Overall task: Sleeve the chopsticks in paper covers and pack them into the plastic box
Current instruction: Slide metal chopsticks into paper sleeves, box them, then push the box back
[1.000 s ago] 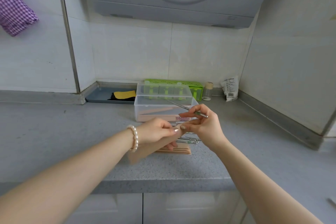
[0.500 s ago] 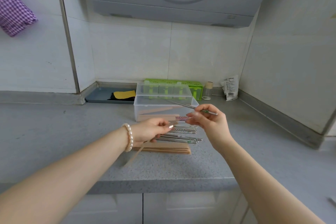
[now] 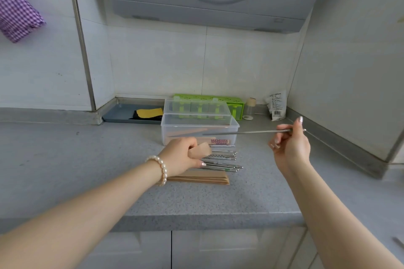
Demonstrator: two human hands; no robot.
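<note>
My right hand [image 3: 291,146] pinches a pair of metal chopsticks [image 3: 247,132] near their right end and holds them level above the counter, tips pointing left over the clear plastic box [image 3: 200,129]. My left hand [image 3: 181,156] grips a brown paper cover [image 3: 202,150] whose open end sticks out to the right of my fist. Below it lie several loose metal chopsticks [image 3: 225,160] and a stack of brown paper covers [image 3: 201,178]. Inside the box lie sleeved chopsticks.
The box's lid [image 3: 196,108] leans behind the box, in front of a green holder [image 3: 236,105]. A grey tray [image 3: 122,113] with a yellow cloth sits at the back left. A small jar [image 3: 249,108] and a white packet [image 3: 276,105] stand in the right corner.
My right hand has drawn the chopsticks away to the right, out from my left hand. My left hand has lowered slightly with the paper cover.
</note>
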